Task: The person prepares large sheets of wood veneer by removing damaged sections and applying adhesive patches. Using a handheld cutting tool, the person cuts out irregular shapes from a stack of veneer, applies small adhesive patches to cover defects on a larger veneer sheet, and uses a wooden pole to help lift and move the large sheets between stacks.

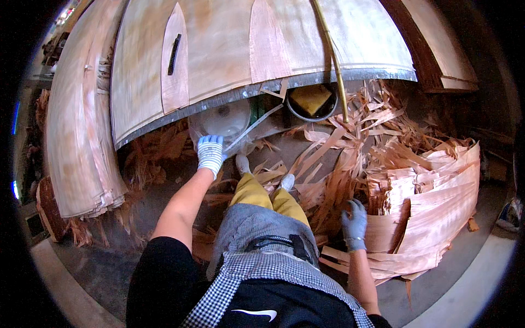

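Note:
My left hand, in a blue-and-white striped glove, is at the near side of a clear plastic bag under the table's front edge. Its fingers bend together over the plastic and look closed on it. What the bag holds looks whitish and round but is blurred. A narrow pale strip slants from beside this hand toward the table edge. My right hand, in a grey-blue glove, hangs low on the right with its fingers loosely bent and apart, holding nothing visible. It is beside a stack of wood veneer sheets.
A large veneer sheet covers the table, bearing two pointed veneer pieces, a black narrow tool and a bamboo stick. A bucket with a yellow sponge stands below. Veneer scraps litter the floor; more sheets are left.

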Demonstrator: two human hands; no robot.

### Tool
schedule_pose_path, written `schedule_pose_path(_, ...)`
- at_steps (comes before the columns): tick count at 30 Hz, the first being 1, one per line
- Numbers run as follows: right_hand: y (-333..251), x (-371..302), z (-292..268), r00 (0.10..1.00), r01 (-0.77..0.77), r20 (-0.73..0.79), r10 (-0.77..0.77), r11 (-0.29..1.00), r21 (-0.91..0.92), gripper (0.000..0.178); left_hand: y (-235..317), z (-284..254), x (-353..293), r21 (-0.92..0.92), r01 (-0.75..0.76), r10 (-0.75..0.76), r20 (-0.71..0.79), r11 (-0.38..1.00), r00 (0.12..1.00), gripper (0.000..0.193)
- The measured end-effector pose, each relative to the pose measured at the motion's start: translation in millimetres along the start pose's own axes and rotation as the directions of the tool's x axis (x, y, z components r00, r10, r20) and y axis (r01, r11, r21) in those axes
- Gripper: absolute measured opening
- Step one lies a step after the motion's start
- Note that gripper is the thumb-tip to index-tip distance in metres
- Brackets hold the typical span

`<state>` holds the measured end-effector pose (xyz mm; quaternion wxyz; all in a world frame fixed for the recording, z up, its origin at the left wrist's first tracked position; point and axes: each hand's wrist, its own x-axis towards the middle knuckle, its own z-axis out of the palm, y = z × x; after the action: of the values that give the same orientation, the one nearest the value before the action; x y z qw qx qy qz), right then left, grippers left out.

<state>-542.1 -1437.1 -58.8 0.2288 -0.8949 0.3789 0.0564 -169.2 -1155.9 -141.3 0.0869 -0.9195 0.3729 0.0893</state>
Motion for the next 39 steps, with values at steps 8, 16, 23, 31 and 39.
schedule_pose_path(8, -229.2, 77.9, 56.9, 0.837, 0.428, 0.239, -0.492, 0.861, 0.276, 0.032, 2.1, -42.5, -13.0, -0.258, -0.345, 0.356, -0.004, 0.902, 0.934, 0.011)
schedule_pose_path(16, -164.3, 96.8, 47.7, 0.854, 0.298, 0.448, -0.265, 0.955, -0.004, 0.014, -42.8, -113.5, -56.6, -0.620, -0.428, 0.644, 0.167, 0.657, 0.747, 0.024)
schedule_pose_path(23, -241.3, 93.4, 19.3, 0.819, 0.389, 0.194, -0.540, 0.772, 0.503, 0.039, 13.1, -118.6, -7.5, -0.459, -0.599, 0.662, -0.033, 0.656, 0.749, 0.014)
schedule_pose_path(31, -202.5, 143.2, 46.7, 0.897, -0.095, 0.421, -0.137, 0.869, 0.485, 0.013, 33.2, -110.6, 26.9, -0.865, 0.332, 0.342, 0.462, 0.376, 0.818, 0.029)
schedule_pose_path(39, -157.2, 237.1, 49.5, 0.779, -0.592, 0.624, -0.052, 0.263, 0.761, 0.017, 106.9, -73.1, 101.7, -0.926, 0.348, 0.333, 0.378, 0.148, 0.864, 0.016)
